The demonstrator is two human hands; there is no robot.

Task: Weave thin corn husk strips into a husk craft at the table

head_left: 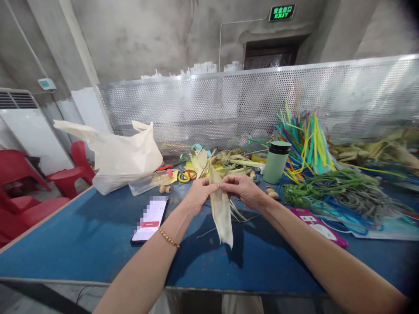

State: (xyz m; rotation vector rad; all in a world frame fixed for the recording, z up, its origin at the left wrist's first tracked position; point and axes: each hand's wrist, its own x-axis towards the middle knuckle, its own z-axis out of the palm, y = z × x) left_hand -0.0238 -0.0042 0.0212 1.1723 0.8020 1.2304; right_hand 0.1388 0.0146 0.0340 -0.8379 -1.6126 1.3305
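My left hand (pixel 199 193) and my right hand (pixel 244 191) meet above the blue table (pixel 81 235), both pinching the top of a pale dried corn husk (pixel 222 213). The husk hangs down from my fingers, its lower end near the tabletop. Thin strips of husk trail off to the right beneath my right hand. A beaded bracelet (pixel 168 237) circles my left wrist.
A phone (pixel 150 218) lies left of my hands. Behind it sit a white plastic bag (pixel 121 157), a clear bottle (pixel 149 181) and wooden beads (pixel 164 189). A green tumbler (pixel 276 161), coloured straws (pixel 304 139), green cord (pixel 314 189), a pink card (pixel 319 226) and more husks (pixel 225 159) lie right. Red chairs (pixel 29 187) stand left.
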